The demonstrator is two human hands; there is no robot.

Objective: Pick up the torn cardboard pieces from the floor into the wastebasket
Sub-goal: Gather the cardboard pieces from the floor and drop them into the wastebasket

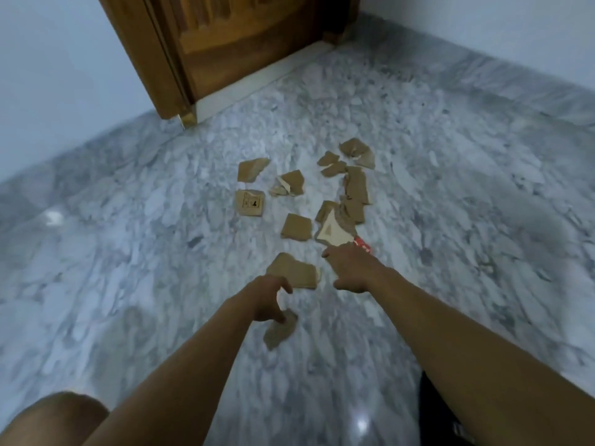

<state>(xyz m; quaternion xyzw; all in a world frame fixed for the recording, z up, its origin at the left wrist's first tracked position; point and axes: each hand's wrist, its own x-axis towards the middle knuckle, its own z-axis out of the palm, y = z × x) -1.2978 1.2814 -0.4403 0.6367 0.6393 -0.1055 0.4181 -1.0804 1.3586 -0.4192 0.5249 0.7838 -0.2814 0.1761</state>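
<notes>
Several torn brown cardboard pieces lie scattered on the grey marble floor (pixel 450 194). My left hand (pixel 269 299) hovers with fingers apart over a small piece (pixel 278 331), its thumb close to it, just below a larger flat piece (pixel 294 272). My right hand (pixel 349 268) reaches forward, fingers spread, its tips at a pale triangular piece (pixel 331 231) next to a red scrap (pixel 363 245). Further pieces lie beyond, among them a printed one (pixel 249 203) and a square one (pixel 297 226). No wastebasket can be made out for certain.
A wooden door (pixel 231 43) and its frame stand at the back, with pale walls to either side. My bare knee (pixel 48 420) shows at the lower left. A dark object (pixel 441 413) sits at the bottom edge under my right forearm.
</notes>
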